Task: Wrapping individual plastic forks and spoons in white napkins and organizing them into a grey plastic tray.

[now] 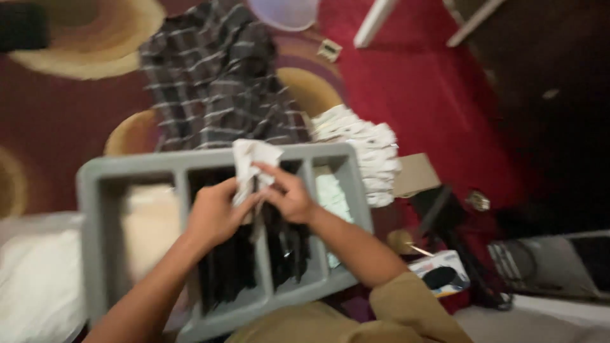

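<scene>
A white cloth [253, 166] is gripped by the left hand [216, 215] and right hand [287, 194] over a grey divided tray [101, 190]; dark contents are blurred, unidentifiable.

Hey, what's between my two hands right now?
A crumpled white cloth, pinched between the left hand and the right hand above the grey divided tray. The head view shows it.

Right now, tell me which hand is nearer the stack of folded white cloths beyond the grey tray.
Right. The right hand is over the grey divided plastic tray, closer to the white cloth stack; the left hand lies farther left. Both pinch a crumpled white napkin.
</scene>
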